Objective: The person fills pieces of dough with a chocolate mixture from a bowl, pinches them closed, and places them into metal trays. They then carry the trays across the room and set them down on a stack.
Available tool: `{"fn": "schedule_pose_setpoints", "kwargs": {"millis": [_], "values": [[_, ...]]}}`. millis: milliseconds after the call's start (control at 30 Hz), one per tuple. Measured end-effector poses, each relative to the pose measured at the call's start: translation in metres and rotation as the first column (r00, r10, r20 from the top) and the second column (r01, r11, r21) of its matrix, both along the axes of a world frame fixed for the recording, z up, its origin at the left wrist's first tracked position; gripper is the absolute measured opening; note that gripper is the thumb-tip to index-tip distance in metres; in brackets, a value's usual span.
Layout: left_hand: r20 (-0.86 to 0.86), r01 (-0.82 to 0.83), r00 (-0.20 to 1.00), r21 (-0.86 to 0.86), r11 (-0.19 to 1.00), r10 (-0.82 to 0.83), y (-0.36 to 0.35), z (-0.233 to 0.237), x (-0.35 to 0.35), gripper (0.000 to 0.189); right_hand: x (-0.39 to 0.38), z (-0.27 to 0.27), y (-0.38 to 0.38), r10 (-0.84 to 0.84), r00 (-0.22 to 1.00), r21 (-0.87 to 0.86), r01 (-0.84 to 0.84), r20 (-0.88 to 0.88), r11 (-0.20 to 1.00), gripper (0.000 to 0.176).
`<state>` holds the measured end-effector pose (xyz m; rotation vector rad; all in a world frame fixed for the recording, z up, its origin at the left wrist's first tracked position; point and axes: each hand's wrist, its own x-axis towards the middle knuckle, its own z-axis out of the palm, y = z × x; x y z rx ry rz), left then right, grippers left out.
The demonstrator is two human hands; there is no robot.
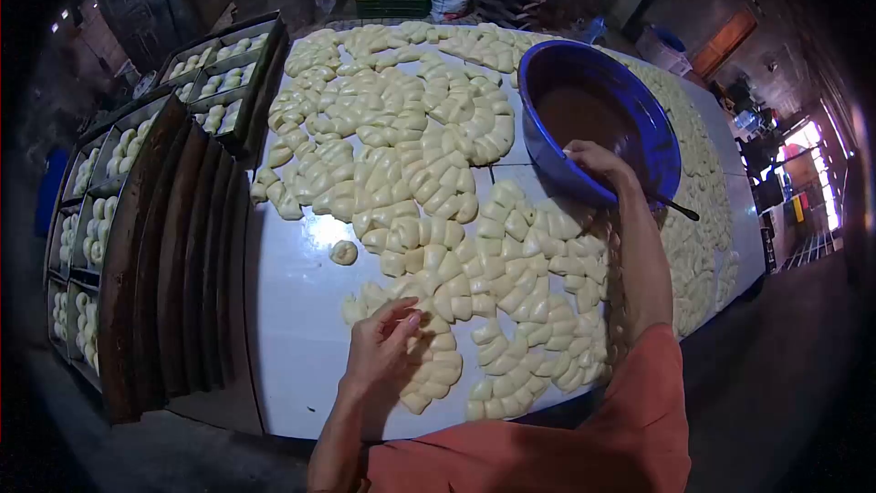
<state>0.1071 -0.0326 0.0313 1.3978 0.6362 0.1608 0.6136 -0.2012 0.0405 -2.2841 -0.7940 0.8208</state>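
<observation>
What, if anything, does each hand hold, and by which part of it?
The left hand shows nothing held, loosely curled above the dough pieces. The right hand is over the blue basin; whether it holds anything cannot be told.

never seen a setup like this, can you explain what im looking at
There's no machine: these are a person's bare hands, and the one picture comes from a camera worn on their head, looking forward and down. Pieces of dough cover much of the white table. A blue basin stands on it, brownish inside, and trays with more dough are at the left. The left hand, fingers loosely curled, is over the near dough, with nothing visibly held. The right hand is at the basin; whether it holds anything is hidden.
</observation>
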Motion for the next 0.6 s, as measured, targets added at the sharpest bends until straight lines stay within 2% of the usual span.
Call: {"fn": "schedule_pose_setpoints", "kwargs": {"millis": [33, 67, 100, 167, 200, 233, 267, 300, 333, 367, 433, 467, 533, 600], "values": [[0.004, -0.001, 1.000, 0.012, 1.000, 0.001, 0.001, -0.001, 0.001, 0.034, -0.003, 0.007, -0.002, -0.075, 0.992, 0.137, 0.089, -0.101, 0.987, 0.018], [0.033, -0.016, 0.999, 0.024, 1.000, 0.015, 0.000, -0.006, 0.003, 0.033, -0.033, 0.039, 0.002, -0.061, 0.898, 0.353, 0.233, -0.436, 0.906, 0.013], [0.063, -0.017, 0.998, 0.005, 1.000, 0.017, -0.001, -0.004, 0.006, 0.033, -0.057, 0.063, 0.008, -0.142, 0.810, 0.394, 0.420, -0.569, 0.818, 0.014], [0.119, -0.017, 0.993, -0.037, 0.999, 0.021, -0.003, 0.001, 0.020, 0.033, -0.072, 0.069, 0.016, -0.046, 0.826, 0.539, 0.408, -0.562, 0.737, 0.013], [0.180, -0.035, 0.981, -0.167, 0.985, 0.065, -0.008, 0.007, 0.030, 0.031, -0.086, 0.072, 0.022, -0.011, 0.822, 0.563, 0.400, -0.570, 0.724, 0.013], [0.173, -0.010, 0.984, -0.105, 0.994, 0.028, -0.009, 0.001, 0.039, 0.031, -0.104, 0.075, 0.030, 0.029, 0.816, 0.585, 0.389, -0.578, 0.711, 0.012], [0.154, 0.022, 0.988, -0.184, 0.983, 0.006, -0.011, 0.009, 0.048, 0.033, -0.126, 0.076, 0.037, 0.099, 0.793, 0.600, 0.367, -0.602, 0.711, 0.011], [0.203, 0.028, 0.979, -0.251, 0.968, 0.024, -0.014, 0.010, 0.059, 0.035, -0.150, 0.075, 0.043, 0.143, 0.712, 0.597, 0.443, -0.688, 0.669, 0.010], [0.249, 0.031, 0.967, -0.314, 0.949, 0.051, -0.017, 0.010, 0.067, 0.037, -0.177, 0.073, 0.053, 0.134, 0.710, 0.598, 0.460, -0.692, 0.656, 0.010], [0.274, -0.017, 0.950, -0.428, 0.904, 0.148, -0.021, 0.016, 0.073, 0.036, -0.204, 0.067, 0.063, 0.129, 0.706, 0.601, 0.475, -0.696, 0.643, 0.010], [0.297, -0.090, 0.890, -0.630, 0.771, 0.346, -0.022, 0.027, 0.076, 0.034, -0.246, 0.039, 0.082, 0.262, 0.568, 0.579, 0.500, -0.781, 0.644, 0.010], [0.273, -0.107, 0.881, -0.679, 0.726, 0.386, -0.018, 0.019, 0.068, 0.032, -0.268, 0.025, 0.088, 0.244, 0.547, 0.550, 0.510, -0.801, 0.662, 0.012], [0.229, -0.126, 0.863, -0.766, 0.631, 0.450, -0.009, 0.003, 0.053, 0.028, -0.311, 0.015, 0.103, 0.270, 0.501, 0.533, 0.511, -0.822, 0.674, 0.018], [0.163, -0.277, 0.845, -0.682, 0.677, 0.510, 0.000, 0.006, 0.027, 0.024, -0.339, 0.009, 0.108, 0.270, 0.454, 0.505, 0.548, -0.849, 0.666, 0.025]]}}
